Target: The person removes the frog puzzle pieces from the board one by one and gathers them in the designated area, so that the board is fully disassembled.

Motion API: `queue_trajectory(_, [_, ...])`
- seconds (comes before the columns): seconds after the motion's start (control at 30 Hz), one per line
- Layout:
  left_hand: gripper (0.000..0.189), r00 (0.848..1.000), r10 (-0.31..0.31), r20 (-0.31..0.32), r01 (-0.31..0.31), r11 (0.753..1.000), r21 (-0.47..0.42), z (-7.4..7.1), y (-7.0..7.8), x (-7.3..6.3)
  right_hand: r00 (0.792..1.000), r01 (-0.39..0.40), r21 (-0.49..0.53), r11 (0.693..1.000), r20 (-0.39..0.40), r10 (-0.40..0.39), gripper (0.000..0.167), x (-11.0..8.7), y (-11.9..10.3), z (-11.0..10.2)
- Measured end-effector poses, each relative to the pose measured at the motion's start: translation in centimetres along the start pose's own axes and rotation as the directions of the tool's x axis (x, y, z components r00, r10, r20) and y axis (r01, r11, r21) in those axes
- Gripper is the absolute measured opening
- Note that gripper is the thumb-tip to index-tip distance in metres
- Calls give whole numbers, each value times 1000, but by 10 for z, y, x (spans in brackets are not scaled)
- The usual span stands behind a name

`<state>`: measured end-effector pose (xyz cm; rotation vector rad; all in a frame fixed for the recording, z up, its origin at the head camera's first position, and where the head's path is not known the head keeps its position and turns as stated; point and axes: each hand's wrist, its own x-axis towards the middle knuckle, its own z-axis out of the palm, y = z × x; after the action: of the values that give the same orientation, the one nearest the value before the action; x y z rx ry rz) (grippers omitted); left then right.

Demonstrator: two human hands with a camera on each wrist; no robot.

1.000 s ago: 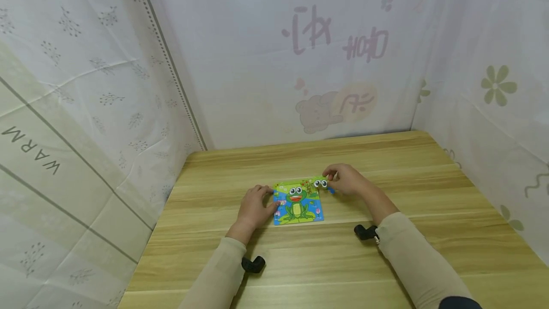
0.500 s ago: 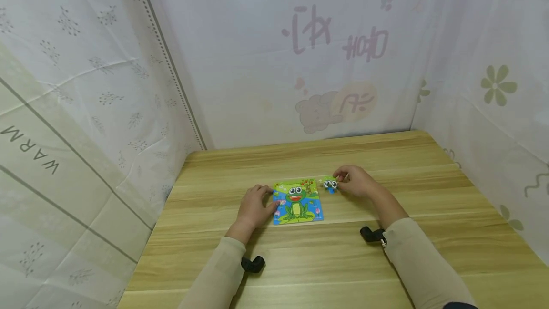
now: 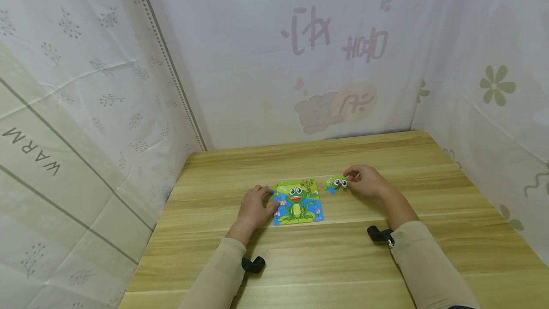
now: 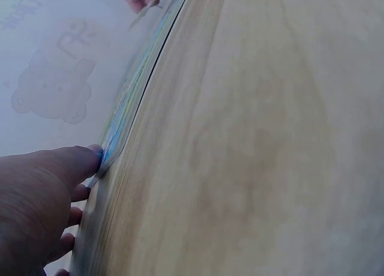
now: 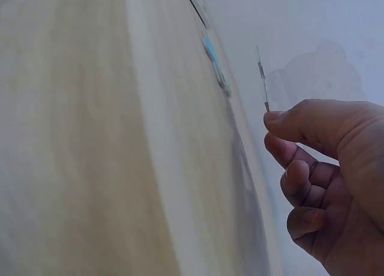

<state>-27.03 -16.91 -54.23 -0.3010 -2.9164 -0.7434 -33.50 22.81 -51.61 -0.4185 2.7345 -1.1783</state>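
On the light wood-grain tabletop (image 3: 309, 261), head view: right hand (image 3: 368, 181) is farther right than one second ago. Back then, the small flat green piece with two large black-and-white eyes (image 3: 341, 183) overlapped the board's far right corner in view; now it's off to the right, clear of the board. Left hand (image 3: 256, 206) and the square flat puzzle board with a printed frog (image 3: 297, 203): same spot as before.

Board lies flat, frog upright as seen by the wearer: green body, white eyes, open red mouth, pale belly, blue water, green pad under it, fruit tree at far right, pink flowers both sides. Loose green-and-blue piece (image 3: 330, 189) sits between board and right hand, partly overlapped in view by the held one.

Left wrist view: board shows nearly edge-on, thin. Left thumb rests on its surface by the edge, other fingers spread apart alongside; no pinch seen. Right hand with its piece shows at the top.

Right wrist view: thumb and index pinch the eyed piece by one edge, raised off the table, seen edge-on; remaining fingers curled. Loose piece is flat on the table, blue face showing.
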Motion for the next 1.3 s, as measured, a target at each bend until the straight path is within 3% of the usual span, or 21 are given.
queue_trajectory(0.4, [45, 1000, 9, -18, -9, 1000, 1, 3, -3, 1, 1000, 7, 4, 1000, 21, -7, 24, -6, 15, -18])
queue_trajectory(0.63, [45, 1000, 7, -10, -8, 1000, -4, 2, -3, 1, 1000, -6, -30, 1000, 21, 6, 21, -6, 21, -19])
queue_trajectory(1.3, [43, 1000, 5, -22, -6, 1000, -30, 1, -1, 0, 1000, -13, -6, 1000, 5, 13, 22, -6, 28, -15])
